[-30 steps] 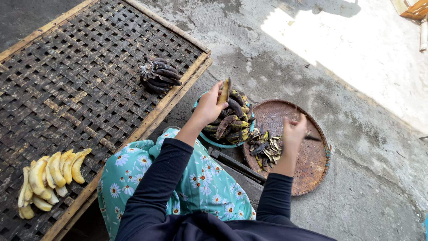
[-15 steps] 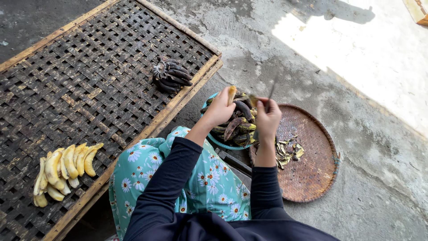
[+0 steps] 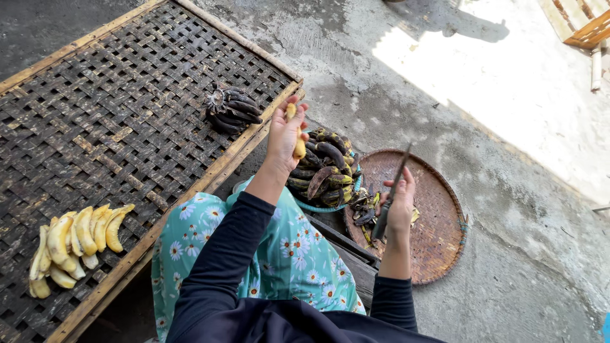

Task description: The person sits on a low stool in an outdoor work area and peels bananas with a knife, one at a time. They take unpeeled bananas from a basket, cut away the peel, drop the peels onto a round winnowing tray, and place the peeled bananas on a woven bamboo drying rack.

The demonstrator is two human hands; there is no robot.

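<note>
Head view: a peeled banana (image 3: 295,134) is gripped in the closed left hand (image 3: 284,134), a knife (image 3: 391,194) clasped by the right hand (image 3: 400,204). Fruit judged soft, slippery; best held mid-length, lightly.

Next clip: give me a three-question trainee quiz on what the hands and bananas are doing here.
1. True or false: the left hand holds a peeled banana.
2. What does the right hand grip?
A. a spoon
B. a knife
C. a cloth
3. Fill in: the row of peeled bananas lies on the woven ____, near its wooden edge.

Key
1. True; it is pale yellow, raised above the blue basin of dark-skinned bananas.
2. B; blade pointing up, over the round basket tray with peel scraps.
3. Rack; a dark unpeeled bunch also sits on it.
</note>
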